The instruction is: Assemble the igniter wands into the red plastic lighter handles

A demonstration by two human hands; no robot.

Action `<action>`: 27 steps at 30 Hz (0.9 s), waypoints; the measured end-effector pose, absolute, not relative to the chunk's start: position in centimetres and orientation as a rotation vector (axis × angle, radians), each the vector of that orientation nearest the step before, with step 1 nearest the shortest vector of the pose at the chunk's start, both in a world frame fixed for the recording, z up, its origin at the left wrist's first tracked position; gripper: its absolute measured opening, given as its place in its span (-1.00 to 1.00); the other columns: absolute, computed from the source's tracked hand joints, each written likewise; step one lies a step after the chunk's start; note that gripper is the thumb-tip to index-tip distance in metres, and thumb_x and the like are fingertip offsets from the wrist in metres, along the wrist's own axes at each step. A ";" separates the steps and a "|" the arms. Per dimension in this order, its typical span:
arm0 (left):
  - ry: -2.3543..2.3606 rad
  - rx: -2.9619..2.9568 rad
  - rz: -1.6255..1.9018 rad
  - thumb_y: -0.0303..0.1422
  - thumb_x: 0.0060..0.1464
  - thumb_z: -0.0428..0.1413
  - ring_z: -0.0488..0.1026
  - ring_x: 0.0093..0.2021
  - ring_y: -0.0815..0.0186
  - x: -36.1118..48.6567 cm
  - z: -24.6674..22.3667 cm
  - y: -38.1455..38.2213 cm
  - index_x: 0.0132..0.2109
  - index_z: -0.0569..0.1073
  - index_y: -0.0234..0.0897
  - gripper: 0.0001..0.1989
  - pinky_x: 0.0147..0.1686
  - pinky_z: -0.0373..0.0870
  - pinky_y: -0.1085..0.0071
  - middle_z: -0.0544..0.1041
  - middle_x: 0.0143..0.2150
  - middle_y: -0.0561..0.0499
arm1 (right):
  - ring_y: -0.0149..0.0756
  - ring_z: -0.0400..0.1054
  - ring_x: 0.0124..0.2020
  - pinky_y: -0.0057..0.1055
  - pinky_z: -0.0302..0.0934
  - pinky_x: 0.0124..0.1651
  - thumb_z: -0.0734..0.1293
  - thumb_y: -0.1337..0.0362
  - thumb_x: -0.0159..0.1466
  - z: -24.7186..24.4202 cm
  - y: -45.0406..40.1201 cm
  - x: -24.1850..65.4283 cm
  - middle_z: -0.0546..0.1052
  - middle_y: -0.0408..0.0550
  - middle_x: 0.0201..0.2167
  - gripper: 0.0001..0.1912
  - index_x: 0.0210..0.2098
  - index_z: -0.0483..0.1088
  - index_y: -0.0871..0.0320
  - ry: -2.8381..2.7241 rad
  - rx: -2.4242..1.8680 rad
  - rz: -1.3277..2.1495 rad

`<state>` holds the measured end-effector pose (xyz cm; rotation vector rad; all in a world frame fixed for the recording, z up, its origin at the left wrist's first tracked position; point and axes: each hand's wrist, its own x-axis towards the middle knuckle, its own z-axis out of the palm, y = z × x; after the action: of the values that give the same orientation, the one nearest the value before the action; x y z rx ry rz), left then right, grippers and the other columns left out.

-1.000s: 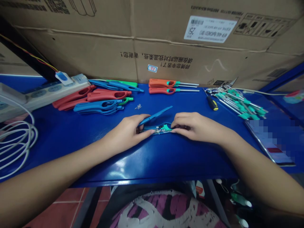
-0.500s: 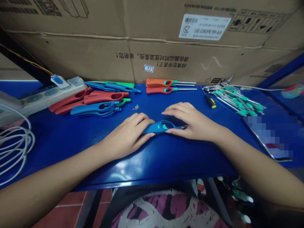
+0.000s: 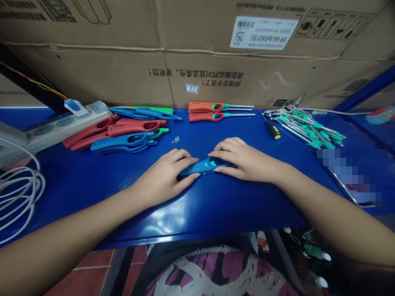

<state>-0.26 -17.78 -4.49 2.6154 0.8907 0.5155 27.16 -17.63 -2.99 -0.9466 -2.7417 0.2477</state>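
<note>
A blue lighter casing [image 3: 200, 166] with teal parts lies between my hands, just above the blue table [image 3: 173, 222]. My left hand [image 3: 171, 172] is closed on its left end, thumb along the near edge. My right hand [image 3: 239, 160] grips the right end, its fingers over the far side of the trigger loop and its thumb on the near side. The casing's right tip is mostly hidden by my right hand. Beyond my hands lie several small screws [image 3: 175, 139].
At the back left are red casings [image 3: 135, 126] and blue casings [image 3: 123, 142] beside a power strip [image 3: 46, 130]. Two orange-red lighters [image 3: 205, 107] lie at the back. A screwdriver [image 3: 273, 129], metal rods [image 3: 308, 127] and a phone [image 3: 354, 185] are on the right.
My right hand's fingers have come down and closed over the far side of the blue casing. My left hand has hardly moved.
</note>
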 end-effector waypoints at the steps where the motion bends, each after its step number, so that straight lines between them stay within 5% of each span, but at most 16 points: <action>1: 0.892 2.615 0.517 -0.24 0.33 0.07 0.43 -0.01 0.13 -0.3 -4.5 -17.8 0.17 0.47 -0.31 -0.64 0.07 0.41 0.13 0.47 -0.01 -0.15 | -0.07 0.31 0.06 -0.08 0.15 0.18 0.22 0.06 0.45 -3.0 -17.6 27.1 0.46 0.14 0.03 -0.56 0.18 0.39 0.18 -2.751 -0.948 0.250; 27: 0.878 2.902 0.561 -0.27 0.25 0.20 0.55 -0.16 0.15 -0.5 -4.2 -18.1 0.03 0.60 -0.31 -0.71 -0.16 0.53 0.23 0.65 -0.10 -0.07 | -0.05 0.35 -0.02 -0.10 0.30 0.04 0.31 0.08 0.39 -2.8 -17.9 26.9 0.47 0.14 -0.02 -0.56 0.15 0.44 0.21 -2.811 -1.001 0.179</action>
<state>-0.51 -18.10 -4.20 2.9017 0.8780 0.5608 26.87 -17.94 -2.78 -1.0010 -2.8105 0.1793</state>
